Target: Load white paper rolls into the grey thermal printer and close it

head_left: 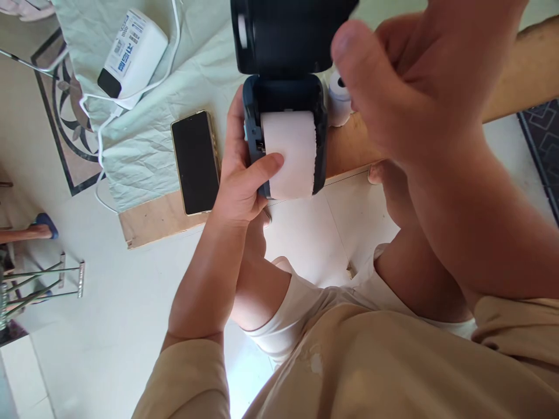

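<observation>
At centre, left hand [242, 174] gripped the open printer [283, 116], thumb pressing its paper roll [290, 154]; right hand [393, 87] hovered loosely curled, holding nothing.

Soft, even daylight fills the scene, bright without harsh contrast. The pale floor tiles [109, 326] near the bottom edge look slightly washed out, with a faint bluish glare at the lower middle. Shadows are weak and diffuse; a soft one lies under the left hand [242, 180]. The right hand [393, 81], close to the lens, is large and blurred. The white paper roll [290, 151] is nearly overexposed, its texture lost. The phone screen [195, 162] reflects nothing. Straight lines bow toward the frame's corners.
</observation>
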A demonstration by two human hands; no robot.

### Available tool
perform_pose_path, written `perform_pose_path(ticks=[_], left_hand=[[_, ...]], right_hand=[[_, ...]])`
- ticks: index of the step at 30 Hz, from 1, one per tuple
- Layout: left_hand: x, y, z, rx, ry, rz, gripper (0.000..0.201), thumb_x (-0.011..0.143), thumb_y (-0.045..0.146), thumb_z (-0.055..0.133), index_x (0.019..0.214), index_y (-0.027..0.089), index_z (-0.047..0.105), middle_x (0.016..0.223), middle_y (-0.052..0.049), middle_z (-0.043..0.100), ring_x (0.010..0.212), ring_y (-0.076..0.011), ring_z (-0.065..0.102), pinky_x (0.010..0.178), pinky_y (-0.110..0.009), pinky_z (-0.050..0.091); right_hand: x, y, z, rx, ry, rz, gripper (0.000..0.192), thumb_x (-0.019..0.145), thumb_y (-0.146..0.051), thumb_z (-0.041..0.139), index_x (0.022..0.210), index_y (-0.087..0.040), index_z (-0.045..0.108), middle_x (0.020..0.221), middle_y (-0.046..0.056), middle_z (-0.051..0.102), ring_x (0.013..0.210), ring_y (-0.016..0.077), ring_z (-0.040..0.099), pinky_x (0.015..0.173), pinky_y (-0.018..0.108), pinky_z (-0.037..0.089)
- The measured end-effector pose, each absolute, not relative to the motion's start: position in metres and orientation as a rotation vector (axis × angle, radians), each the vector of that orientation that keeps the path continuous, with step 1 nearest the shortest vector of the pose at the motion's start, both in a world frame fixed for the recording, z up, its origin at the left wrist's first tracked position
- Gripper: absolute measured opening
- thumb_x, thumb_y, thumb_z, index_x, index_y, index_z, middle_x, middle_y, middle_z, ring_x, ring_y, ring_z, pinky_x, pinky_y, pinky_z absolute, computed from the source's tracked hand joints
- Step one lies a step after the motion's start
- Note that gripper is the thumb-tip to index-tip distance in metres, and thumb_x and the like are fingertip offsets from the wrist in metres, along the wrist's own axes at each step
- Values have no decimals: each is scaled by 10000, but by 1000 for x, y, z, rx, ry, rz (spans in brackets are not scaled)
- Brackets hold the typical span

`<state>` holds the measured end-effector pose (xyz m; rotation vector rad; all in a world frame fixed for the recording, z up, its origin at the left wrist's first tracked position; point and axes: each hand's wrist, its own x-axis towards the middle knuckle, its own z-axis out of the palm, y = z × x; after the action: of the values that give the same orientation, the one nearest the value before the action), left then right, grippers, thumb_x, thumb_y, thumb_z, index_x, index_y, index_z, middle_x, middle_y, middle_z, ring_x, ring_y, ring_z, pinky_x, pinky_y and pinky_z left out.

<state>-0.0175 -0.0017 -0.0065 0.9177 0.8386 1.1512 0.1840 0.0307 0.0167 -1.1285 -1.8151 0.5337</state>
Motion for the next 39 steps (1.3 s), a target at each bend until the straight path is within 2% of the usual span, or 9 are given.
perform_pose_path(ticks=[3, 7, 12, 15, 19, 22, 26, 33, 39], left_hand=[[-19, -2, -7, 903, 889, 1142, 696, 701, 159, 788, 1304, 382, 521, 1210, 19, 671, 1229, -294, 591, 922, -367, 548], [-17, -4, -4, 920, 1004, 1083, 803, 683, 192, 781, 1371, 444, 451, 1202, 14, 664, 1171, -294, 629, 825, -353, 573], [-11, -8, -3, 937, 909, 1174, 740, 686, 268, 791, 1344, 426, 492, 1251, 9, 640, 1221, -305, 599, 927, -397, 548], [-14, -5, -6, 920, 863, 1148, 616, 732, 438, 778, 1297, 381, 540, 1213, -17, 647, 1278, -343, 556, 1023, -488, 493], [-15, -3, -5, 880, 938, 1077, 570, 632, 469, 828, 1146, 299, 648, 1035, -51, 697, 1379, -455, 419, 1031, -565, 461], [-10, -8, 1, 872, 934, 1109, 459, 661, 416, 784, 1089, 311, 657, 1018, -53, 696, 1394, -438, 398, 1001, -550, 486], [-4, -14, 7, 883, 948, 1131, 362, 731, 345, 698, 1083, 321, 614, 961, -52, 668, 1274, -380, 538, 864, -484, 525], [-11, -11, 5, 902, 949, 1044, 301, 790, 330, 650, 1085, 366, 608, 1059, -23, 682, 1171, -366, 593, 822, -480, 519], [-12, -10, 3, 884, 944, 1027, 429, 711, 354, 713, 1132, 367, 628, 991, -29, 697, 1295, -406, 489, 902, -534, 517]], right_hand=[[185, 23, 20, -1078, -2002, 255, 234, 908, -361, 560, 1061, -247, 695, 1068, -4, 647, 709, 90, 574, 679, 269, 523], [181, 16, 15, -1017, -2076, 261, 156, 813, -235, 657, 961, -247, 706, 1085, 8, 657, 700, 78, 570, 639, 258, 473], [178, 16, 8, -867, -2056, 119, 147, 875, -217, 605, 773, -228, 711, 972, 5, 691, 819, 91, 642, 665, 254, 457], [178, 14, 11, -826, -2072, 81, 126, 862, -237, 627, 964, -234, 701, 1116, 37, 675, 992, 117, 656, 722, 241, 499], [179, 6, 21, -1018, -2155, 374, 427, 858, -372, 608, 1271, -268, 581, 1475, 47, 497, 1222, 164, 603, 759, 249, 545], [178, 0, 24, -1030, -2151, 513, 435, 849, -331, 607, 1280, -290, 568, 1471, -10, 520, 1074, 142, 676, 783, 237, 556], [177, -4, 21, -998, -2123, 526, 400, 843, -232, 620, 1242, -233, 598, 1474, 29, 530, 1204, 199, 641, 851, 264, 559], [175, -5, 17, -1004, -2094, 549, 380, 853, -284, 620, 1232, -271, 582, 1477, 2, 528, 669, 78, 629, 590, 249, 493], [177, -5, 15, -1041, -2082, 589, 398, 847, -266, 643, 1240, -287, 584, 1478, -30, 526, 569, 28, 579, 519, 206, 460]])
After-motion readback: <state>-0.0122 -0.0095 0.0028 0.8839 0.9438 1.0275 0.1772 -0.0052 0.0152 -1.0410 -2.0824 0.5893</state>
